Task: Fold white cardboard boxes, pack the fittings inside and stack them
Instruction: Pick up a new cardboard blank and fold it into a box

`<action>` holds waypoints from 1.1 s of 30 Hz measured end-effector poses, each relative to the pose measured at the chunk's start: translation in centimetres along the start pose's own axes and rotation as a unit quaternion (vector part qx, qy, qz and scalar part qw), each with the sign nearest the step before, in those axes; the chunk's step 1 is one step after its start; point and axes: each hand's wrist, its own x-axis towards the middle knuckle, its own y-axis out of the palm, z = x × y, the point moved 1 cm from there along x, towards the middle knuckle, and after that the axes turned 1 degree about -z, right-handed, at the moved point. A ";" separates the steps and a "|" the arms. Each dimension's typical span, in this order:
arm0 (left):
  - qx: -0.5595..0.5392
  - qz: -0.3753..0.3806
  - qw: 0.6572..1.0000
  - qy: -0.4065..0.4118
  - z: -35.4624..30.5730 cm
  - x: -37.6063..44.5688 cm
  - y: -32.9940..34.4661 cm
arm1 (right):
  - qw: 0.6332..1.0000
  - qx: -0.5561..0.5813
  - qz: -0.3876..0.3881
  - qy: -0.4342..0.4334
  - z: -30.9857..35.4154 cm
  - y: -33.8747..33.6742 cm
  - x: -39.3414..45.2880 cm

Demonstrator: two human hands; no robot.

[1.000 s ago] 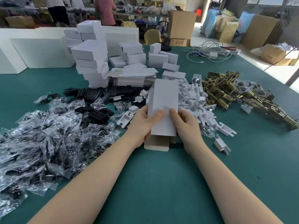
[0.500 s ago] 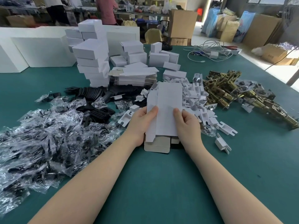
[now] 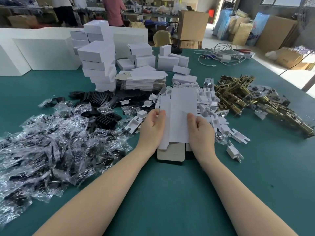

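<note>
1. A green table (image 3: 170, 193) is covered with piles.
2. A flat white box (image 3: 179, 116) is held just above the table's middle.
3. Its left edge is pinched by the left hand (image 3: 151, 128).
4. Its right edge is pinched by the right hand (image 3: 201, 132).

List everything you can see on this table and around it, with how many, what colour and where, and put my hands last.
box blank: one, white, table centre, held in both hands
folded boxes: many, white, stacked at back left
flat blanks: a pile, white, behind the centre
plastic inserts: many, white, heaped right of the blank
bagged parts: many, black in clear bags, left
black plates: many, loose, left of centre
latches: many, brass, right
cables: a tangle, white, far right
table: one, green
cartons: several, brown, on the floor behind
left hand: grips the blank's left edge
right hand: grips its right edge
</note>
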 end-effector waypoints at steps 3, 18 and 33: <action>0.067 -0.008 0.997 0.043 0.2 -0.2 0.0 | 0.999 0.029 -0.006 0.016 -0.1 -0.3 0.1; -0.059 0.152 0.986 -0.034 0.5 0.2 -0.8 | 0.998 0.058 -0.006 -0.003 -0.5 -0.2 -0.1; -0.102 0.054 0.993 -0.002 0.6 0.3 -1.2 | 0.996 0.046 0.016 -0.080 -0.2 -0.3 -0.7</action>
